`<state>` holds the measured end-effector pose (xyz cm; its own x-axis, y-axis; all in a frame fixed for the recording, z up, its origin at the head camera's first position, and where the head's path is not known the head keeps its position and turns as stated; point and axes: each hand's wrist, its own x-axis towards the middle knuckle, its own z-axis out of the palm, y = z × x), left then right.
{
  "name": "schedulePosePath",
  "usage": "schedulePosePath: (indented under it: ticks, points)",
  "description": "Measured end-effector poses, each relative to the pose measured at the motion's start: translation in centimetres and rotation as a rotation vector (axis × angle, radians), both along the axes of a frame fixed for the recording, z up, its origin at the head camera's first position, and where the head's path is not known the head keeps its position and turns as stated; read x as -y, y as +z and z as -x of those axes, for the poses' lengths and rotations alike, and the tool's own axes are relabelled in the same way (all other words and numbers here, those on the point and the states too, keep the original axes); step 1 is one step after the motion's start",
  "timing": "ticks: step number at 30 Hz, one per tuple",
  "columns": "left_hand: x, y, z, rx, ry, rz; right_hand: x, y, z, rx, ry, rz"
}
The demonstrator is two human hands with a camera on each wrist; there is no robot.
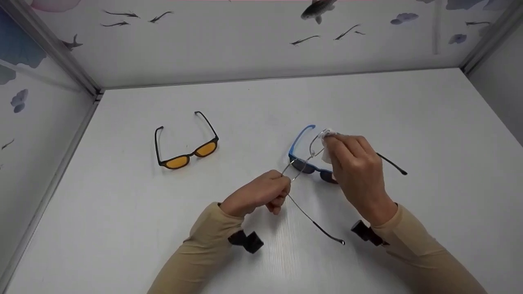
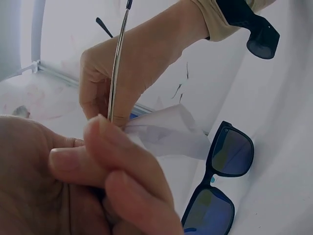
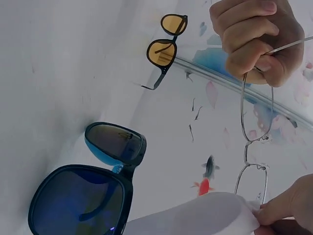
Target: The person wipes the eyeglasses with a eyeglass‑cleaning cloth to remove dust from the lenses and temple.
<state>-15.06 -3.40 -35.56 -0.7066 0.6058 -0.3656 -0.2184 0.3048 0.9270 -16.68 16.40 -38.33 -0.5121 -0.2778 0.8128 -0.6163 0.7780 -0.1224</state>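
Thin metal-rimmed eyeglasses (image 3: 243,117) are held in the air between both hands. My left hand (image 1: 261,192) pinches them by one end of the frame, beside a lens rim, with one temple (image 1: 312,220) sticking out toward the front. My right hand (image 1: 357,171) pinches a white cloth (image 3: 195,215) over the other lens, which the cloth partly hides. Below and behind the right hand, blue-and-black sunglasses (image 1: 302,165) lie on the table with dark lenses; the hand covers part of them in the head view.
Black-framed glasses with orange lenses (image 1: 177,162) lie on the left of the white table (image 1: 135,228), temples unfolded toward the back. Printed panels (image 1: 229,49) with fish and flowers border the table at the back and left.
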Motion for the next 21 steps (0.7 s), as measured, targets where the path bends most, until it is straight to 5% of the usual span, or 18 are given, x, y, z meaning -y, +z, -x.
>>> schedulePosePath:
  ticks: [5,9,13,21]
  points:
    - [0.0,-0.7,0.2,-0.012,0.029,0.042,0.2,-0.1,-0.2,0.078,0.099,0.004]
    - [-0.1,-2.4,0.8,-0.02,0.032,0.041,0.2,-0.1,-0.3,0.07,-0.004,-0.056]
    - [0.1,-2.8,1.3,-0.045,0.044,0.024,0.2,-0.2,-0.2,0.022,-0.07,-0.073]
    - [2.5,-2.1,2.6,-0.09,0.232,-0.068,0.1,-0.7,-0.2,0.122,0.119,-0.092]
